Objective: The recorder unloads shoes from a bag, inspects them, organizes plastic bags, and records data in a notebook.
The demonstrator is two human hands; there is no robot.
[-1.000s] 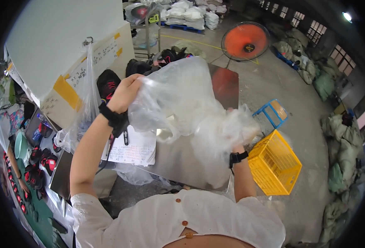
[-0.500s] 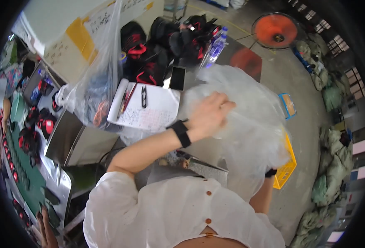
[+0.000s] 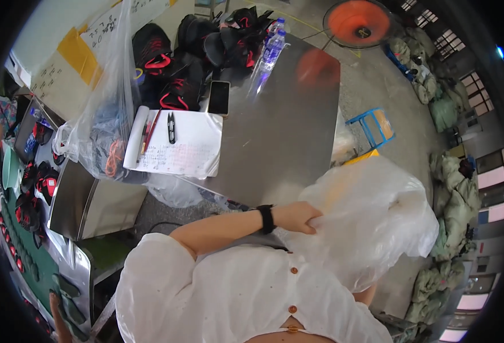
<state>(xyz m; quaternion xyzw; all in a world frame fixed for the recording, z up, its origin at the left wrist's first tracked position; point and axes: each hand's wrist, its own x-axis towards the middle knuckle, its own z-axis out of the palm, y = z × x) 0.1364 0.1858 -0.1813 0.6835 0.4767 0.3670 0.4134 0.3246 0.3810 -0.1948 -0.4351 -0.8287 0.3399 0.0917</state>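
The left hand (image 3: 299,217) grips the bag (image 3: 369,200), spread out beside the surface (image 3: 278,134) with no contents discernible, while the right hand is hidden behind or inside it, so its grip cannot be told.

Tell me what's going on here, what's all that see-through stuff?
A person in a white shirt is handling a big, crinkly piece of clear plastic. The left hand grips its edge. The right forearm goes behind the plastic, so that hand is hard to see. The plastic is at the near right corner of a metal table. On the table are black-and-red shoes, a phone and a paper pad.
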